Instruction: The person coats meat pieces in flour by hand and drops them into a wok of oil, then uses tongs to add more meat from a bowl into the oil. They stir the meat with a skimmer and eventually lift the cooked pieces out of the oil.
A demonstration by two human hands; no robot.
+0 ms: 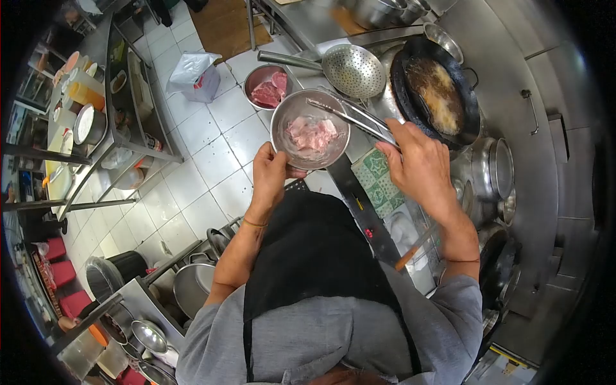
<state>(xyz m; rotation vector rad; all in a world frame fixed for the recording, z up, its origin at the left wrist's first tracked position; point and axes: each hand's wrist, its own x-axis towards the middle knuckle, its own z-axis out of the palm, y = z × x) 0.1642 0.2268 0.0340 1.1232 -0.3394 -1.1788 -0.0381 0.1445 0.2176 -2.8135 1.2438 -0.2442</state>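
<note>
My left hand (271, 172) grips the near left rim of a steel bowl (282, 144), holding it tilted in front of my apron. Pale pink pieces of raw meat (312, 133) lie in the bottom of the bowl. Closed around a pair of metal tongs (361, 117) is my right hand (417, 157), to the right of the bowl. The tongs' tips reach over the bowl's far side, above the meat. Just behind it stands another steel bowl (246, 83) with large red slabs of raw meat (270, 90).
At the right, a black wok (399, 90) holds bubbling oil with golden food frying. A perforated strainer (354, 70) lies left of it. Stacked metal pots (500, 168) stand along the right wall. A white plastic bag (194, 76) sits on the left, near a steel shelf table (122, 138).
</note>
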